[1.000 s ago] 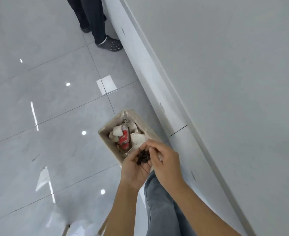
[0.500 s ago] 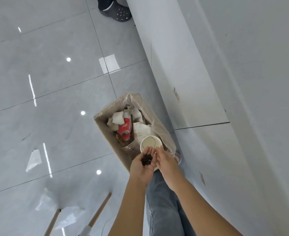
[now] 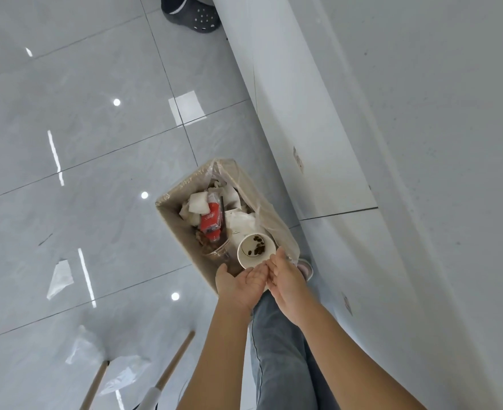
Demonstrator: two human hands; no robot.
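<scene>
Lying in the bottom of a white paper cup (image 3: 251, 261) are the dark crumbs (image 3: 258, 245), in two small clumps; the cup sits upright among the rubbish at the near end of a tan bin (image 3: 182, 232) lined with clear plastic. Just over the cup's near rim hover both hands: the left grip (image 3: 241, 284) is released, palm up and loosely cupped with nothing in it, and the right grip (image 3: 287, 279) is released too, its straight fingers laid against the left's fingertips. Further back in the bin are a red-labelled bottle (image 3: 210, 220), crumpled white tissue (image 3: 198, 204) and a clear plastic cup (image 3: 217, 252). The bin stands on glossy grey floor tiles (image 3: 81, 173), close beside a pale wall panel (image 3: 303, 143). A jeans leg (image 3: 276, 350) shows below the hands, two wooden handles (image 3: 174, 362) lie near left, and a dark clog (image 3: 197, 17) stands at the far edge.
</scene>
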